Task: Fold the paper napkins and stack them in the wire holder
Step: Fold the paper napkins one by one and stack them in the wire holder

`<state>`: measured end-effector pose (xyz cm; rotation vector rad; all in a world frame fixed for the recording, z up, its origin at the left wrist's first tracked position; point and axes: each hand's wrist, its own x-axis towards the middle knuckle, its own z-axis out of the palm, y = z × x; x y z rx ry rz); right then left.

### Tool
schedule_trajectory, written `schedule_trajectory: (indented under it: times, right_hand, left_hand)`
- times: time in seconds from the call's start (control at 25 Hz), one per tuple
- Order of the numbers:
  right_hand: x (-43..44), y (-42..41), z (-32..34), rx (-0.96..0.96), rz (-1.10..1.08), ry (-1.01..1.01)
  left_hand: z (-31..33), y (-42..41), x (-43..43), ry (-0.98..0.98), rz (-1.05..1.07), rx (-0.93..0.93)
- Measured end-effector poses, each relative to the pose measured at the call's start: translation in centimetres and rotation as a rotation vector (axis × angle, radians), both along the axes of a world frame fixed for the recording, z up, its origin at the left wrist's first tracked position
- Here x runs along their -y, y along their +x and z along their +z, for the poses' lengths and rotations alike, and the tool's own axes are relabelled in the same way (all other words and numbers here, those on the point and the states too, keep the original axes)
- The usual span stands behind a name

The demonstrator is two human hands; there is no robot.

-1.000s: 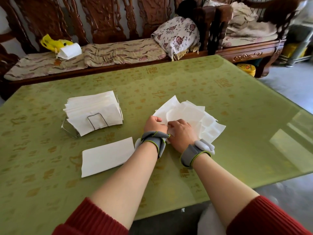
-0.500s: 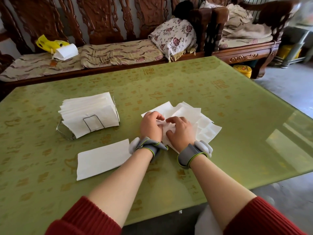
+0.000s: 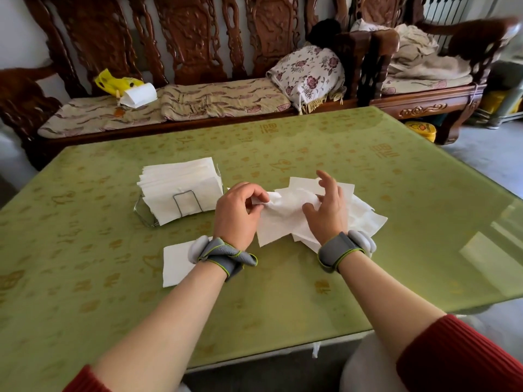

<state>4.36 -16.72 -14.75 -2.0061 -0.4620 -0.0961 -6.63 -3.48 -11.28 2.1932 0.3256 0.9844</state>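
The left hand (image 3: 240, 213) pinches the top napkin (image 3: 283, 222) on the loose pile (image 3: 368, 219) on the tabletop (image 3: 396, 179). The right hand (image 3: 328, 213), fingers (image 3: 325, 179) spread, seems only to steady it. An uneven pull could tear the thin sheet or drag a second one along.

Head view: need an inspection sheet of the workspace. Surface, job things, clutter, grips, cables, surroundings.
Surface: table, glossy green patterned cover.
Job's things: wire holder packed with folded napkins; single napkin lying flat by the left wrist; loose pile of unfolded napkins; top napkin crumpled and partly lifted.
Clutter: nothing seen.
Grips: left hand pinches the top napkin's edge; right hand touches the same napkin with fingers spread, hold unclear. Grey wristbands on both wrists.
Cables: nothing seen.
Surroundings: carved wooden bench behind the table, with a floral pillow and a yellow bag on it.
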Motion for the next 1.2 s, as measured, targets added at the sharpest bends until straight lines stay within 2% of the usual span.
schedule_trajectory:
  times: [0.2,0.48,0.64,0.76,0.96,1.08,1.2]
  right_hand:
    - [-2.2,-1.3,2.0,-0.097,0.134,0.173]
    - [-5.2,-3.5,2.0,-0.101,0.29,0.263]
    - [-6.1,-4.7,1.9,-0.157,0.303,0.298]
    - [-6.4,-5.0,1.8,-0.124,0.348,0.213]
    - [-6.5,-5.5,1.5,-0.087,0.337,0.139]
    - [-6.6,-5.7,1.6,-0.057,0.336,0.084]
    - [-6.8,-5.9,2.0,-0.012,0.352,0.032]
  left_hand:
    - [1.1,-3.7,-2.8,-0.129,0.05,0.01]
    - [1.0,-7.9,-6.0,-0.199,0.145,0.003]
    - [0.2,-8.5,-7.1,-0.218,0.165,-0.006]
    - [-0.5,-8.9,-7.6,-0.185,0.168,-0.008]
    - [-1.2,-9.3,-8.3,-0.323,0.22,-0.04]
    - [-1.7,-9.5,-9.0,-0.239,0.289,-0.089]
    - [-1.6,-9.7,-9.1,-0.138,0.269,-0.15]
